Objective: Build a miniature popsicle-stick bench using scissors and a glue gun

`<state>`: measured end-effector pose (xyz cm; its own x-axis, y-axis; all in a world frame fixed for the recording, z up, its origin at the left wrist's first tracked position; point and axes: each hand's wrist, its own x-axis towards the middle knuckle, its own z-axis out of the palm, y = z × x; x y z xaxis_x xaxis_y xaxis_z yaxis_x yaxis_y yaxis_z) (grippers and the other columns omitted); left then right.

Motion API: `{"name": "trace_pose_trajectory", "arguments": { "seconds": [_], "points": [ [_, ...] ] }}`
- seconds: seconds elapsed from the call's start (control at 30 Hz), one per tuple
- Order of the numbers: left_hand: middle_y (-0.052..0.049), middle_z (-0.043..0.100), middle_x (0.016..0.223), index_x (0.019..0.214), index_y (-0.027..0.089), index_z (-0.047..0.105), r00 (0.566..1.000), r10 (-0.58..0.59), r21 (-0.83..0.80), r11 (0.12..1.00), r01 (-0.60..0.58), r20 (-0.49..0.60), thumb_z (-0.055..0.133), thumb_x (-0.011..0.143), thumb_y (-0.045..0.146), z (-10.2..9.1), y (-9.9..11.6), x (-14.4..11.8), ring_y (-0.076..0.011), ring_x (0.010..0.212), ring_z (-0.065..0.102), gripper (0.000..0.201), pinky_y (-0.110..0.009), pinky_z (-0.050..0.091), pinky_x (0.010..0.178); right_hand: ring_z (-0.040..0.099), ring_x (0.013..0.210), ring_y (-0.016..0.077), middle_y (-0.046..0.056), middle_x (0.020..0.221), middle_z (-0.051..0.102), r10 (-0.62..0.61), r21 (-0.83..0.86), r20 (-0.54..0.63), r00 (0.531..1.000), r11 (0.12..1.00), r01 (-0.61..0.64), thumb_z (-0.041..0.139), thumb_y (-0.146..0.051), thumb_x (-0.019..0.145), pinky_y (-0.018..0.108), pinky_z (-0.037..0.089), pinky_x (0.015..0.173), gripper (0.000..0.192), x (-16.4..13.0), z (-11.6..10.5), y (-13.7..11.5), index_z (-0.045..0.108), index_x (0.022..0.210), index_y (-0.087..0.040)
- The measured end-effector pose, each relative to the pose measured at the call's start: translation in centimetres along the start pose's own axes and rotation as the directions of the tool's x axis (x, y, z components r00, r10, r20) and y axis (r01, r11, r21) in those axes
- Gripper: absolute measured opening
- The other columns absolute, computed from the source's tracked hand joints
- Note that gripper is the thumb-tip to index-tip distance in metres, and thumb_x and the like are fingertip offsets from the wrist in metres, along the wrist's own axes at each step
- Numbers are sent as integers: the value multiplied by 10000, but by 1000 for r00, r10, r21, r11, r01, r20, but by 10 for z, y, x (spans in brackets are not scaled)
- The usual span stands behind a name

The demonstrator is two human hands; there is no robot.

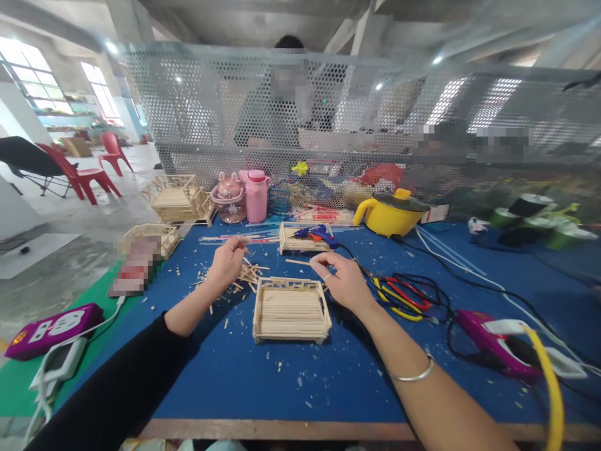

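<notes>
The left hand (228, 262) is curled into a loose fist over a small heap of short wooden sticks (248, 274) that lies on the blue table (328, 376). Its fingers are bent inward and close together. One thin stick seems to stick out from the fingertips, but the picture is too small to say for sure if the hand pinches it or only touches the heap.

The right hand (345, 280) holds a thin wooden stick (300, 262) between thumb and index finger. The other fingers are folded under the palm. The stick lies almost flat and points to the left, just above the back edge of a small wooden tray (291, 309) made of many sticks. This tray stands on the table between the two hands, nearer to the right one, and the right hand is just beside its back right corner.

Behind the hands, a second stick tray (300, 241) carries a blue glue gun (317, 233). To the right of it stands a yellow pot (390, 214) with a dark lid. Red, yellow and black cables (404, 297) lie near the right wrist, which wears a thin metal bracelet (413, 374). At the back left stand a pink bottle (256, 195) and more stick models (181, 199).
</notes>
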<state>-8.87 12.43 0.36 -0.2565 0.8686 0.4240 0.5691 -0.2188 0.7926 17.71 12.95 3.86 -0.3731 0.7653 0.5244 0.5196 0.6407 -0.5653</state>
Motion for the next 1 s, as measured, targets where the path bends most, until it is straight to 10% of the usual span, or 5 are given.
{"name": "trace_pose_trajectory", "arguments": {
  "seconds": [0.33,1.0],
  "points": [
    [-91,723,948,1174,138,527,885,-24,-499,818,284,464,557,806,350,7,35,-27,-173,908,664,425,-356,482,882,631,751,151,9,786,699,-44,38,109,993,998,40,568,-226,797,265,468,743,124,-4,7,-5,661,718,-205],
    [-56,738,854,1188,147,526,895,-64,-357,903,241,442,608,664,69,12,51,-39,-191,835,694,536,-271,548,686,665,854,187,27,874,734,103,167,163,981,977,-130,551,-287,808,306,484,827,203,0,-2,2,723,865,-196]
  ]
}}
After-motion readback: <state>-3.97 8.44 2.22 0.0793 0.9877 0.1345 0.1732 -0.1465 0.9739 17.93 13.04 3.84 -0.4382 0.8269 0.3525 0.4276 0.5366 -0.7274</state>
